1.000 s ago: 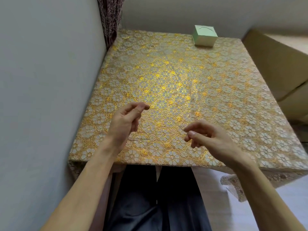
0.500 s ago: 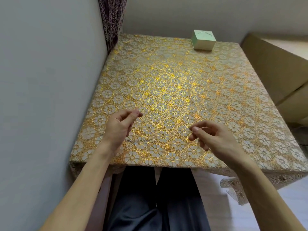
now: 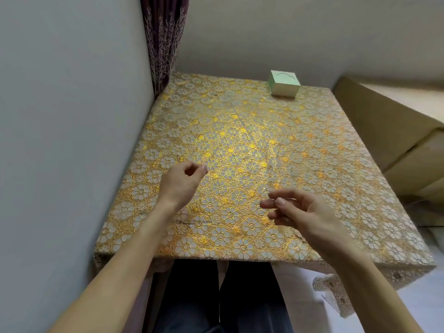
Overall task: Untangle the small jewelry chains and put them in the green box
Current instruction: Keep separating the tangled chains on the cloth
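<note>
The pale green box (image 3: pixel 284 86) stands shut at the table's far edge, far from both hands. My left hand (image 3: pixel 183 182) hovers over the near left of the table, its thumb and forefinger pinched together on a very fine jewelry chain that barely shows. My right hand (image 3: pixel 298 211) hovers to the right, level with it, and pinches a thin bit of chain at its fingertips. A second thin chain (image 3: pixel 194 222) with a small pearl lies flat on the cloth below my left wrist.
The table wears a gold flower-patterned cloth (image 3: pixel 252 140). A grey wall (image 3: pixel 72 140) runs along its left side, with a dark curtain (image 3: pixel 163 44) in the corner. Cardboard boxes (image 3: pixel 389 131) stand to the right. My legs are under the near edge.
My left hand's fingers have curled from nearly straight into a tight pinch. The right hand has drifted a little to the right, so the two hands are wider apart.
</note>
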`<state>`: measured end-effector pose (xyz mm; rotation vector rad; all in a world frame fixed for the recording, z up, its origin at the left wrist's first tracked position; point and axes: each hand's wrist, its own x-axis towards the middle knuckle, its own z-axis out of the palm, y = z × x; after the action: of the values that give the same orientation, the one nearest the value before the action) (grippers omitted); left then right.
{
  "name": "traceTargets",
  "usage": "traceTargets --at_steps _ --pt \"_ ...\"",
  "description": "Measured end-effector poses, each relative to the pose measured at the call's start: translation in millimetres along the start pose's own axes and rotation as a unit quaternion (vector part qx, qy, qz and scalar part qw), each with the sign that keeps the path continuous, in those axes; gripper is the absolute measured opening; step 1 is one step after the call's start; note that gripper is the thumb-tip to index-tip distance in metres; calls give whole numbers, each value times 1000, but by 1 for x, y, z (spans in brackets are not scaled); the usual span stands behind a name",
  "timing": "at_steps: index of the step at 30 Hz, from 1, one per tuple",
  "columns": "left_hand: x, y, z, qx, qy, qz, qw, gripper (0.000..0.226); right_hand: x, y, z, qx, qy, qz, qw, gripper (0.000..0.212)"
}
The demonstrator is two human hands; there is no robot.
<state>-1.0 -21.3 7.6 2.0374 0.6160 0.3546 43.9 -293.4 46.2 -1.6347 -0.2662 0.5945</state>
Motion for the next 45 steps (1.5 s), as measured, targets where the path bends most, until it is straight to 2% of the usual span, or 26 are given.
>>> traceTargets --at_steps 5,9,14,16,20,23,24,26,29,34,36,39,41,42,45 --pt "-2 -3 1 -41 23 9 999 24 -2 2 6 -174 40 -43 983 10" --pt "-4 -4 1 -65 40 0 997 20 -1 -5 8 -245 67 -80 964 5" --pt "-5 -11 2 -37 45 -5 998 22 7 -16 6 -373 125 -198 898 7" --pt "-9 -14 4 -19 35 -5 999 23 9 -25 7 -371 131 -220 892 8" --pt "-15 -13 5 -9 7 -14 1000 22 13 -42 12 -345 104 -225 905 7" --pt "-15 -6 5 -11 -74 -26 997 17 17 -55 17 -311 60 -219 923 10" --pt "-17 1 5 -19 -110 -20 994 23 19 -59 19 -295 41 -214 930 11" --pt "-20 20 4 -66 -169 23 983 35 21 -67 21 -276 13 -208 938 13" --pt "-29 55 2 -181 -231 70 953 33 23 -75 23 -292 -5 -222 930 11" --pt "-37 77 0 -188 -155 128 961 27 20 -80 23 -269 -6 -218 938 8" --pt "-37 75 -2 -196 -140 127 962 28 17 -81 22 -238 -53 -188 951 9" --pt "-37 72 -6 -193 -126 142 963 24 11 -80 19 -113 -150 -98 977 21" --pt "-36 69 -10 -183 -101 147 967 21 9 -77 19 -53 -166 -48 984 26" --pt "-35 68 -13 -175 -85 146 970 20 9 -75 18 -58 -151 -41 986 24" --pt "-31 62 -18 -129 -68 159 976 23 9 -68 20 -180 -108 -65 975 13"
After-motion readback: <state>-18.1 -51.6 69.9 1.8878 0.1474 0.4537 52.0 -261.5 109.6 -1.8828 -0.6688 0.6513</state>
